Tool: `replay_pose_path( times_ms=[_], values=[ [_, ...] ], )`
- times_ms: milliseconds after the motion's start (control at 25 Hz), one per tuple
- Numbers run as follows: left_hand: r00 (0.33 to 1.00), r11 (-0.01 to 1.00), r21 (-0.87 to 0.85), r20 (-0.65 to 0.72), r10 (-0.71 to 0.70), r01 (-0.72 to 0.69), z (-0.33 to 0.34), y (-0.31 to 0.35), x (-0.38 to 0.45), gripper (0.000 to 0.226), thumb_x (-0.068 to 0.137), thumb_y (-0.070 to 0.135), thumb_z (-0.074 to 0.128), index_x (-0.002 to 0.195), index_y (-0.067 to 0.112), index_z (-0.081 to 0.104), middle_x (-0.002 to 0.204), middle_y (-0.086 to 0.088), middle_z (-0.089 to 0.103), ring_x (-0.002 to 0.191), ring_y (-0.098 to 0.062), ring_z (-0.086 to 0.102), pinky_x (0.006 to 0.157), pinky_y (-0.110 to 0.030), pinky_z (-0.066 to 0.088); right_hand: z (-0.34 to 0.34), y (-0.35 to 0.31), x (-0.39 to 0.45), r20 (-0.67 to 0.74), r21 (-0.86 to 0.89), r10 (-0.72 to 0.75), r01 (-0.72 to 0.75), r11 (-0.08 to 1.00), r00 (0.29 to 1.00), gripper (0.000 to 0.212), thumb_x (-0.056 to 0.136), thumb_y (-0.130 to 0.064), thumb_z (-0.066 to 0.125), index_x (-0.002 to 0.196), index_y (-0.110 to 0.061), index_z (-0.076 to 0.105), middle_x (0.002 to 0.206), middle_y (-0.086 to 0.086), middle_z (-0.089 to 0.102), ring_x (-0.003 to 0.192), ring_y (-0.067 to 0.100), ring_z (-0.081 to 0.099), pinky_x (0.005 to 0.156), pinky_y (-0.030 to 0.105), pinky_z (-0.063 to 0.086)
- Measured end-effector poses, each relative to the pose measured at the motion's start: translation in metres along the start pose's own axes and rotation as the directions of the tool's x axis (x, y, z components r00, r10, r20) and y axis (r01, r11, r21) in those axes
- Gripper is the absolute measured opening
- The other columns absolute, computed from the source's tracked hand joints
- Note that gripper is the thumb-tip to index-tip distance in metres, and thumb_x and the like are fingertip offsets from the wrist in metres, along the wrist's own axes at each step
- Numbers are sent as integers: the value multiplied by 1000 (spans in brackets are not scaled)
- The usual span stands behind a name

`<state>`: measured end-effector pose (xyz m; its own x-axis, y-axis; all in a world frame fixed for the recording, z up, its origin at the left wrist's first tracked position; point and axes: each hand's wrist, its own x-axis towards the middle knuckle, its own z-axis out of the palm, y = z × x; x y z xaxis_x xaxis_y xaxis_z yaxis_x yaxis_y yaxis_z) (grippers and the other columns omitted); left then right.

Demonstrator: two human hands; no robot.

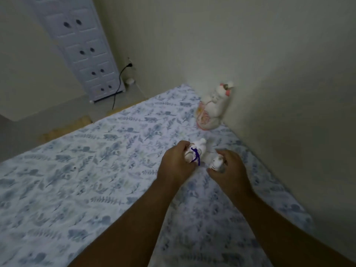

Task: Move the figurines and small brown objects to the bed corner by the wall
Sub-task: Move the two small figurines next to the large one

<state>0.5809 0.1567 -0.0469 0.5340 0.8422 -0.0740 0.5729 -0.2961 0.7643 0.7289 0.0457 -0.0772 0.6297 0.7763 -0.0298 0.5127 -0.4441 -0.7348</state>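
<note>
My left hand [176, 162] grips a small white figurine with a purple cord [195, 154], and my right hand [229, 168] closes around a small white cat figurine [215, 162], both low over the floral bedsheet [86, 170]. Farther right, a large white cat figurine [213, 108] stands in the bed corner against the wall [279, 74].

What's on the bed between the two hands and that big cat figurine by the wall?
Only bare leaf-print sheet, in the head view, between the hands and the big cat figurine.
</note>
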Motion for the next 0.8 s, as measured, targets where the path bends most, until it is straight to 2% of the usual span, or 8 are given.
replay_pose_path(
  times_ms=[160, 280, 440, 560, 800],
  values=[
    [991, 993, 50, 81, 103, -107, 58, 34, 55, 52, 72, 18, 82, 121, 14, 65, 109, -7, 73, 97, -24, 66, 73, -23, 42, -24, 50, 30, -70, 25, 66, -64, 998, 995, 59, 71, -12, 91, 124, -4, 64, 123, 15, 63, 117, 32, 60, 98, 47, 53],
    [977, 981, 62, 114, 178, -186, 88, 43, 75, 48, 74, 16, 81, 120, 10, 67, 107, -12, 74, 96, -29, 68, 75, -28, 46, -24, 69, 38, -93, 46, 70, -66, 997, 993, 59, 70, -14, 92, 122, -2, 66, 122, 17, 65, 116, 34, 60, 97, 48, 53],
    [994, 991, -72, 6, 111, -110, 99, 38, 75, 49, 71, 18, 84, 116, 13, 65, 102, -3, 74, 86, -11, 63, 69, -21, 45, -15, 82, 38, -129, 51, 64, -58, 997, 990, 58, 68, -11, 93, 118, 1, 68, 115, 16, 69, 110, 33, 63, 94, 47, 55],
    [998, 986, -155, -27, 57, -60, 99, 27, 66, 43, 70, 14, 86, 110, 12, 71, 99, -2, 75, 87, -12, 67, 74, -23, 52, -12, 85, 39, -123, 62, 76, -69, 996, 989, 60, 67, -10, 94, 120, 0, 67, 116, 16, 70, 110, 34, 64, 93, 48, 56],
    [994, 977, -185, -37, 99, -104, 96, 22, 59, 42, 71, 10, 86, 112, 9, 73, 102, -5, 77, 91, -13, 69, 80, -26, 55, -11, 80, 29, -155, 70, 105, -95, 993, 982, 55, 69, -10, 91, 119, -2, 68, 115, 16, 71, 109, 34, 64, 92, 50, 57]
  ],
)
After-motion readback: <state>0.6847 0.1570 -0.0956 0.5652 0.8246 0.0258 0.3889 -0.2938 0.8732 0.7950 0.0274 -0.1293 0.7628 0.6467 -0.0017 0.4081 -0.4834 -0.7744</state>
